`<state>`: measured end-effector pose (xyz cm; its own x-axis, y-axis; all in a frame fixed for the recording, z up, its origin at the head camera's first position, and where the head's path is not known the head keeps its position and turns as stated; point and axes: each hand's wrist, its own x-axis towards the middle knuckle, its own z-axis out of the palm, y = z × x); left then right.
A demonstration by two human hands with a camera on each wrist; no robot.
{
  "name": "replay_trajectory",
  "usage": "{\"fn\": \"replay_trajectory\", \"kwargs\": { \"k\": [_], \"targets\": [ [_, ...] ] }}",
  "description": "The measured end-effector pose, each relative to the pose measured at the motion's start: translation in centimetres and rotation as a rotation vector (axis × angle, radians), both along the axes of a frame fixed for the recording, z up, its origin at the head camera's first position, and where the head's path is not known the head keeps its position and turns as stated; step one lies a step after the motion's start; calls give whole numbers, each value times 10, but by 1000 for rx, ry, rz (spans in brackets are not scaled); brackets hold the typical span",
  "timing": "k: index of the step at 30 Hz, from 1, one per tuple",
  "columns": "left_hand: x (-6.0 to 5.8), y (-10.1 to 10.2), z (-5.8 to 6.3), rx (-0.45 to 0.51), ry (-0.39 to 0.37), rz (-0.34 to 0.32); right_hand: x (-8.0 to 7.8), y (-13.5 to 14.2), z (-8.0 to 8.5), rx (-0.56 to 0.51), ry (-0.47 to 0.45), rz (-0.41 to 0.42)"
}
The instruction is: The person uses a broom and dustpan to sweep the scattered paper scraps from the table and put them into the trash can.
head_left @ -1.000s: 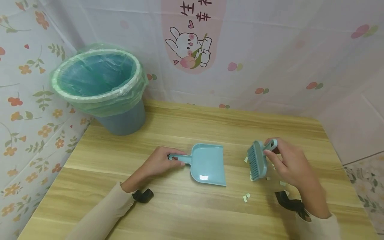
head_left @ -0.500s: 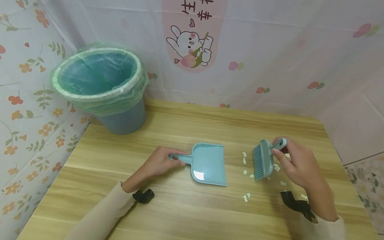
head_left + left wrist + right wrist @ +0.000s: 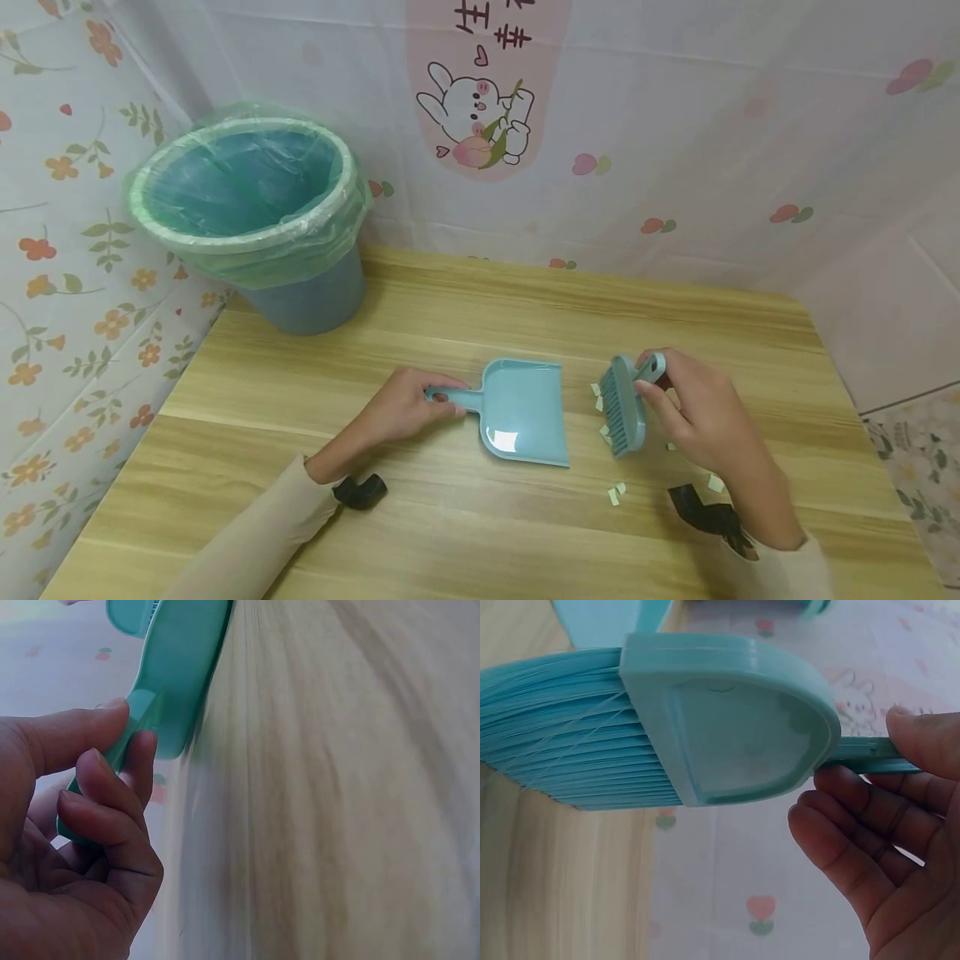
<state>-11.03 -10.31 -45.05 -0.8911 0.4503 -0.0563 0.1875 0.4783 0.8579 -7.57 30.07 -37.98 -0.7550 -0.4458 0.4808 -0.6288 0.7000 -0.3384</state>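
My left hand [image 3: 405,406] pinches the handle of a light-blue dustpan [image 3: 523,408], which lies flat on the table with its open edge facing right. In the left wrist view the thumb and curled fingers hold the dustpan [image 3: 176,667] by its handle. To the right, my right hand [image 3: 697,408] grips the handle of a matching small hand brush [image 3: 626,408], its bristles pointing down and left at the tabletop. The brush [image 3: 727,727] fills much of the right wrist view. Small pale paper scraps [image 3: 615,494] lie between brush and dustpan, and around the right hand; some are hidden.
A blue bin [image 3: 311,292] lined with a green bag stands at the table's back left corner. The wood-grain table [image 3: 465,533] meets a printed cloth [image 3: 660,125] at the back. Another floral cloth [image 3: 97,250] hangs on the left.
The right hand drew the brush back to the right, then moved it left, closer to the dustpan. Some scraps near the bristles shifted left. The left hand and dustpan stay nearly still.
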Motion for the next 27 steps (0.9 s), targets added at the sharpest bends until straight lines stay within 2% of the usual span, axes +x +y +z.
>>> {"fn": "replay_trajectory", "kwargs": {
  "k": [11,19,23,27],
  "targets": [
    [2,1,2,-7,-27,16,1,-31,-5,-68,12,104],
    [3,-1,6,-5,-28,5,3,-28,-2,-107,48,79],
    [2,-3,10,-8,-22,9,3,-20,0,-77,73,49],
    [2,-5,14,-7,-34,6,1,-20,-1,-55,51,74]
  ]
}}
